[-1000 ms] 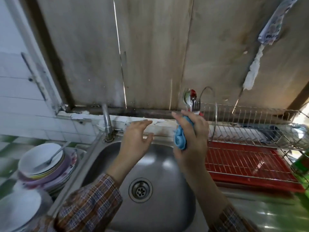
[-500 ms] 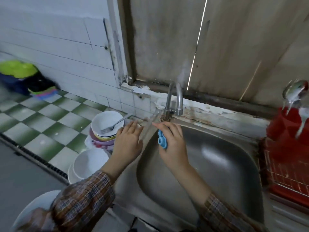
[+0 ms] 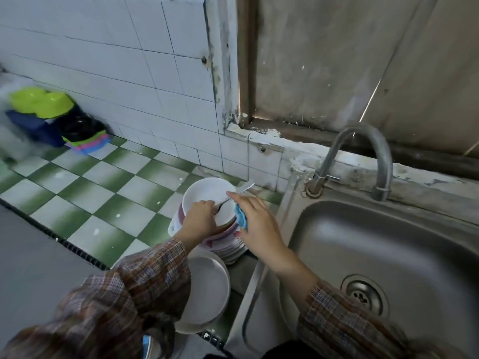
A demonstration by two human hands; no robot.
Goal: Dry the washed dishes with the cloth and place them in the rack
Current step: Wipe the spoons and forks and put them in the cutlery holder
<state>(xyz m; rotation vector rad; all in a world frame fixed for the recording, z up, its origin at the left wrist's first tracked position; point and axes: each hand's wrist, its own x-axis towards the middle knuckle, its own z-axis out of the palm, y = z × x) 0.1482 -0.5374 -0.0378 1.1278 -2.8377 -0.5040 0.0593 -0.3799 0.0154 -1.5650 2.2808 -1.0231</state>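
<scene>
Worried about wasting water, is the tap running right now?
Off, it seems: no stream falls from the tap, and the sink below holds no pooled water.

Checkered counter [image 3: 103,193], dish stack [image 3: 223,242], white plate [image 3: 207,288]

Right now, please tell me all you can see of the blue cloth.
The blue cloth is light blue, soft-looking, and bunched into a small wad with a wavy edge. The right hand grips it against the palm, so most is hidden. It is over the stack of dishes, left of the sink.
</scene>
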